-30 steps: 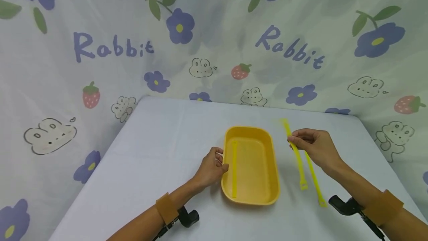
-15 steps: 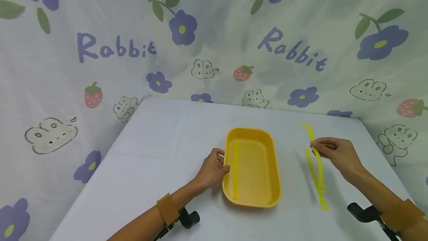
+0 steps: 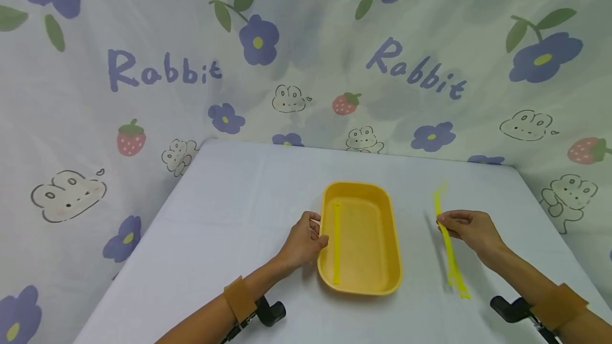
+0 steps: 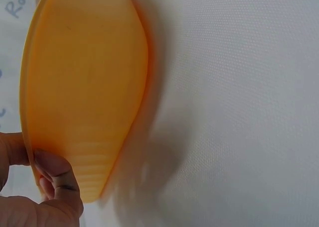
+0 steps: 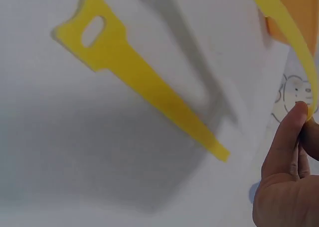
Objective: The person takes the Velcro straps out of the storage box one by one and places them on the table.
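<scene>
Beside the tray (image 3: 365, 243) left fingers (image 4: 56, 165) grip, right fingers (image 5: 285, 137) pinch a strap (image 3: 446, 240), slotted end pointing nearward.

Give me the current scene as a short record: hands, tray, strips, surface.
Left hand: grips the left rim of the yellow tray
Right hand: pinches the held strip, yellow, above the white table
Tray position: on the table, between the hands
Tray contents: inner strip, yellow, lying lengthwise along the left side
Loose strip: yellow, on the table right of the tray, slotted wide end toward the person
Held and loose strips: overlap in the head view, apart in the right wrist view
</scene>
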